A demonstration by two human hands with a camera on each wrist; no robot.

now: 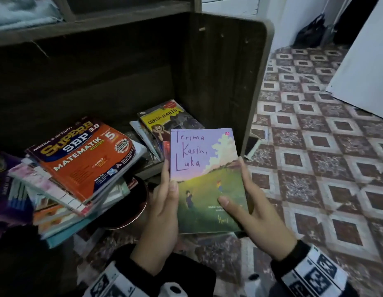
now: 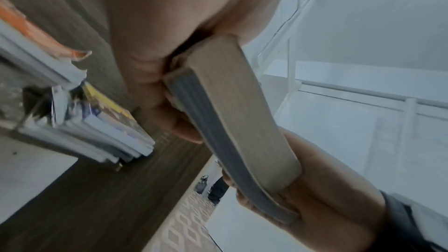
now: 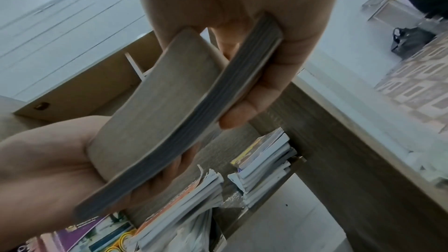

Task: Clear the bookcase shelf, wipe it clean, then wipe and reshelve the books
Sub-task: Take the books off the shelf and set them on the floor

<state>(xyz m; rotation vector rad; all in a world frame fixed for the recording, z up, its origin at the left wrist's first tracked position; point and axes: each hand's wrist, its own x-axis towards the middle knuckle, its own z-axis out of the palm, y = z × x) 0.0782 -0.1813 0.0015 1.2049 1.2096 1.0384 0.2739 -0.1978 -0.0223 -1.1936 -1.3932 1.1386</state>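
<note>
Both hands hold one paperback, "Terima Kasih, Luka" [image 1: 205, 179], with a purple sky and green field on its cover, face up in front of the bookcase [image 1: 220, 67]. My left hand [image 1: 169, 183] grips its left edge, thumb on the cover. My right hand [image 1: 234, 192] grips the right edge, thumb on the lower cover. The left wrist view shows the book's page edge [image 2: 242, 122] in my left hand [image 2: 180, 122]. In the right wrist view the book [image 3: 157, 112] bends slightly in my right hand [image 3: 261, 83]. A small pile topped by a yellow "Cerita Hantu" book [image 1: 162, 118] lies on the bottom shelf.
A leaning stack of books topped by an orange "Matematik" workbook [image 1: 85, 155] sits at the left. A round dark tin with a copper rim [image 1: 132, 202] lies beneath it. Patterned tile floor [image 1: 314, 159] spreads to the right, with a white panel [image 1: 361, 61] and a dark bag [image 1: 312, 33] beyond.
</note>
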